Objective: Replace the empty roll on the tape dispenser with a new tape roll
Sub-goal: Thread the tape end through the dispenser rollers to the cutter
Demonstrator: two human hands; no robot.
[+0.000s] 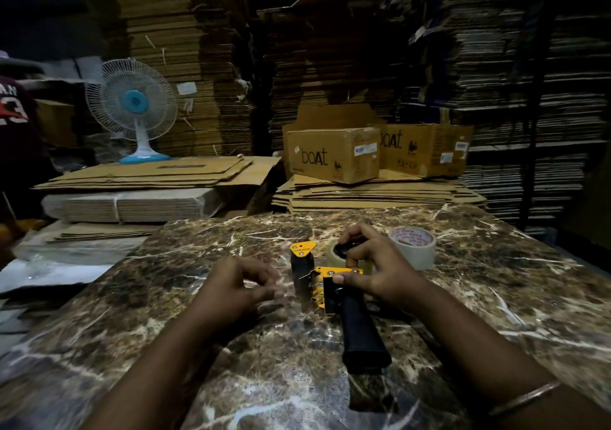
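Head view, right hand (373, 271) on tape dispenser (334, 284), "boAt" cartons (334, 155) behind

Dim, warm light; dark vignetted corners, wide-angle bending at edges, slight softness.

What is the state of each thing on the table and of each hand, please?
tape dispenser: lying on the marble table, handle toward the person.
roll on the dispenser: mounted, mostly hidden by fingers.
spare tape roll: lying flat, apart from the dispenser.
right hand: gripping the dispenser.
left hand: curled, holding nothing I can make out.
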